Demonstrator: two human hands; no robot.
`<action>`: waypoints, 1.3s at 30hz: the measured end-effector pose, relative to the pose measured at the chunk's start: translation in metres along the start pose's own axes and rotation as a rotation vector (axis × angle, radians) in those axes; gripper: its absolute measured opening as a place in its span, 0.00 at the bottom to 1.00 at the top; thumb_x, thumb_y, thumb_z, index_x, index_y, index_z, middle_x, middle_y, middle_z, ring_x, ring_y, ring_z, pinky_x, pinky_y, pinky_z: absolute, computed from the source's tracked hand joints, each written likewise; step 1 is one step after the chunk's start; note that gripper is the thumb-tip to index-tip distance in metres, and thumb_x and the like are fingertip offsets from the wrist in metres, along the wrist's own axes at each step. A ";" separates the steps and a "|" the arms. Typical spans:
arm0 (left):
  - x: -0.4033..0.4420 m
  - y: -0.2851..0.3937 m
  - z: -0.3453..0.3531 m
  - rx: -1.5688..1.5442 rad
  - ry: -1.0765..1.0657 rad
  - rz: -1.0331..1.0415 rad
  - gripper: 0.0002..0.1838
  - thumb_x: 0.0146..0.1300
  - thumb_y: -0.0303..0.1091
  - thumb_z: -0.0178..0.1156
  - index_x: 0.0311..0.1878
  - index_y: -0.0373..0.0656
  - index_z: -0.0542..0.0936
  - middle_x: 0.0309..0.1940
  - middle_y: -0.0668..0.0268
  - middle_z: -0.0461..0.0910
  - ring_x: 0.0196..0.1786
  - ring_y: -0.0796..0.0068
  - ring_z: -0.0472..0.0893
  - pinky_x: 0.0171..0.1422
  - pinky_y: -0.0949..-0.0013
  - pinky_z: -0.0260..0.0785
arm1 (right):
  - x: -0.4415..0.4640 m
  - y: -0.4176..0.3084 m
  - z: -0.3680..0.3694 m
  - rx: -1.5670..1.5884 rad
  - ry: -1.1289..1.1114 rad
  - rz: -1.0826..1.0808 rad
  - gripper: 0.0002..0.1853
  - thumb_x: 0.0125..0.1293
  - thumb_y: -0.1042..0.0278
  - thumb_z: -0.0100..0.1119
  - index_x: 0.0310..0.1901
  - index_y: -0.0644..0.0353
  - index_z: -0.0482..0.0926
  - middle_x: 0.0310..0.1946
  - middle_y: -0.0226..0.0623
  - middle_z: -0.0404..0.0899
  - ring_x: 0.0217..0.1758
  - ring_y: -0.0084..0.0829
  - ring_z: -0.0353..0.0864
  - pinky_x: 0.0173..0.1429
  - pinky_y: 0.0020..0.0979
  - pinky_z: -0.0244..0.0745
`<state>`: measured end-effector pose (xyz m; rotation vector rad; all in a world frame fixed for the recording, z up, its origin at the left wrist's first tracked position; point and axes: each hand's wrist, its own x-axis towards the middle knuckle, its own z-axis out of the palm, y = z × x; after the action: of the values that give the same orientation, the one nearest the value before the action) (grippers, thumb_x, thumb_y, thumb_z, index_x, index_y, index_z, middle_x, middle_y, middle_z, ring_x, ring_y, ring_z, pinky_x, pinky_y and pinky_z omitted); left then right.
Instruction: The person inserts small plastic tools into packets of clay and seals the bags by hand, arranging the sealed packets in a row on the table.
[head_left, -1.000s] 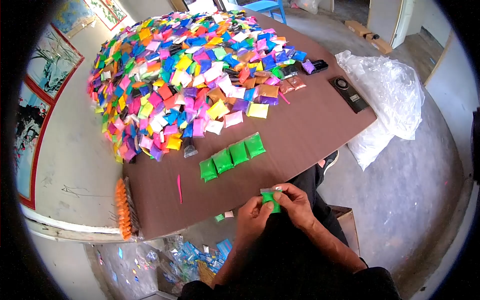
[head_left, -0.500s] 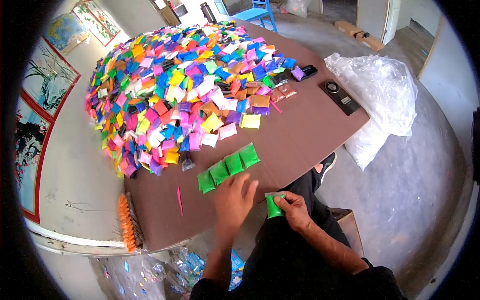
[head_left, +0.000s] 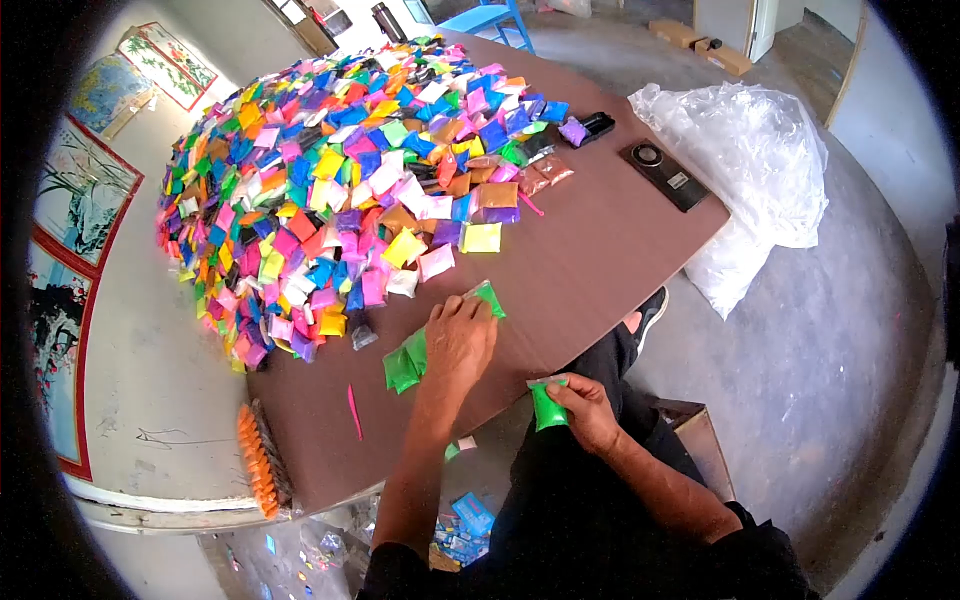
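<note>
My left hand point(head_left: 462, 345) lies over a row of small clear packets filled with green stuff point(head_left: 402, 368) on the brown table. Its fingers are bent over the row's far edge, and the thumb is hidden. The hand covers the middle of the row; a green packet point(head_left: 487, 298) shows at the right end. Above my lap, just off the table edge, my right hand point(head_left: 592, 412) pinches a single green packet point(head_left: 549, 408) upright between thumb and fingers.
A large heap of colourful packets point(head_left: 330, 190) covers the table's far left. Nearby are a pink stick point(head_left: 355, 412), an orange-bristled brush point(head_left: 256, 462) and a black device with a round dial point(head_left: 664, 175). A clear plastic bag point(head_left: 750, 170) bulges beside the right edge.
My left hand has come forward from the near side of the green row onto it, its fingers bending over the packets. My right hand keeps its packet in about the same place.
</note>
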<state>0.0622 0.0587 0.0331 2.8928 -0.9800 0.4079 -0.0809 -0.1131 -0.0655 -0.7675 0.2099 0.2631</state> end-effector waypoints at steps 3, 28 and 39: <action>0.000 -0.003 0.002 0.000 0.018 0.037 0.11 0.64 0.35 0.64 0.45 0.39 0.84 0.44 0.61 0.85 0.48 0.56 0.80 0.55 0.53 0.71 | 0.000 0.000 -0.002 -0.012 -0.002 0.012 0.10 0.74 0.71 0.59 0.51 0.65 0.84 0.40 0.32 0.85 0.40 0.23 0.83 0.48 0.28 0.79; -0.045 -0.020 -0.028 -0.023 0.076 -0.077 0.11 0.67 0.32 0.64 0.49 0.38 0.84 0.49 0.59 0.85 0.52 0.57 0.83 0.60 0.55 0.71 | 0.001 -0.001 -0.004 -0.059 -0.034 -0.002 0.11 0.76 0.66 0.60 0.52 0.62 0.86 0.39 0.28 0.86 0.39 0.19 0.82 0.46 0.26 0.78; -0.049 -0.021 -0.031 -0.041 0.080 -0.143 0.12 0.63 0.32 0.67 0.48 0.40 0.83 0.49 0.60 0.85 0.56 0.57 0.81 0.64 0.53 0.67 | 0.002 -0.002 -0.003 0.008 -0.069 -0.025 0.13 0.76 0.66 0.59 0.55 0.61 0.84 0.42 0.29 0.85 0.41 0.20 0.82 0.47 0.27 0.78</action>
<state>0.0301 0.1085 0.0503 2.8616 -0.7560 0.4838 -0.0790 -0.1163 -0.0672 -0.7516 0.1357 0.2651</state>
